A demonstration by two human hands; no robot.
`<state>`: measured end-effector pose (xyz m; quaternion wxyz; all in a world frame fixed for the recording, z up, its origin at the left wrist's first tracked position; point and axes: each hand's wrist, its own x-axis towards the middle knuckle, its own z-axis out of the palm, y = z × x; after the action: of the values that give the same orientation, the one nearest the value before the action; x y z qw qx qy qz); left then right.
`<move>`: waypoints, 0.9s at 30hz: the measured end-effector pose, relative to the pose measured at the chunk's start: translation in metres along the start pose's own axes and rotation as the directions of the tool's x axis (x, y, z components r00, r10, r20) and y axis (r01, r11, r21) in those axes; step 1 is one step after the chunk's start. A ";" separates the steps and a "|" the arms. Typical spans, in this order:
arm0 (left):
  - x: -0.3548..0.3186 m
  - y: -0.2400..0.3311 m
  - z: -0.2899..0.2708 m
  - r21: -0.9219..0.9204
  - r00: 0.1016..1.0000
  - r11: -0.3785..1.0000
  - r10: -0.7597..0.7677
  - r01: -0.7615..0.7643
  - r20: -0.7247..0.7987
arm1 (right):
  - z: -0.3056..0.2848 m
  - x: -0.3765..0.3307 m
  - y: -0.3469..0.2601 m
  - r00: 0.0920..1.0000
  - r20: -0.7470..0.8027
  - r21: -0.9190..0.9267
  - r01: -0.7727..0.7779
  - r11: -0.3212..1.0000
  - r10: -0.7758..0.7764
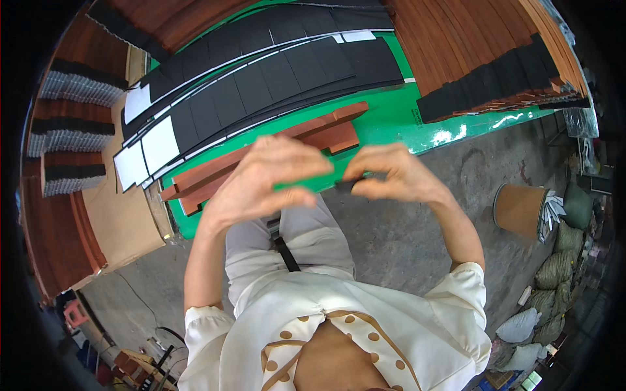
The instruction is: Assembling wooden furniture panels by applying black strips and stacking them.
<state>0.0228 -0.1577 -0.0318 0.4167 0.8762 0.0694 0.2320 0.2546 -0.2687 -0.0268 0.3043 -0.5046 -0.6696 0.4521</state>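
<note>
My left hand [268,174] hovers over the near edge of the green table, smeared by motion. Its thumb stands apart from its fingers and nothing shows between them. Close by on the right, my right hand [399,174] pinches a small black piece [351,184] between thumb and fingertips; its exact kind is too blurred to tell. Behind my hands, two reddish-brown wooden strips [332,122] lie aslant on the green tabletop [391,124], one partly over the other. My left hand hides part of them.
Rows of overlapping black sheets [261,77] with white pieces cover the table's back. Brown boards with black ends are stacked at the right [489,45] and left [81,85]. A brown bin [518,208] stands on the concrete floor, near several sacks [554,270].
</note>
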 end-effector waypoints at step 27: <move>0.053 -0.047 0.066 0.343 0.821 0.791 -0.322 0.507 -0.471 | -0.030 0.051 0.064 0.883 -0.300 -0.596 0.122 0.794 -0.360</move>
<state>0.1038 -0.1563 -0.0851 0.2192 0.8463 0.3974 0.2788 0.2909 -0.2059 -0.0751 0.3285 -0.5607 -0.7559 0.0795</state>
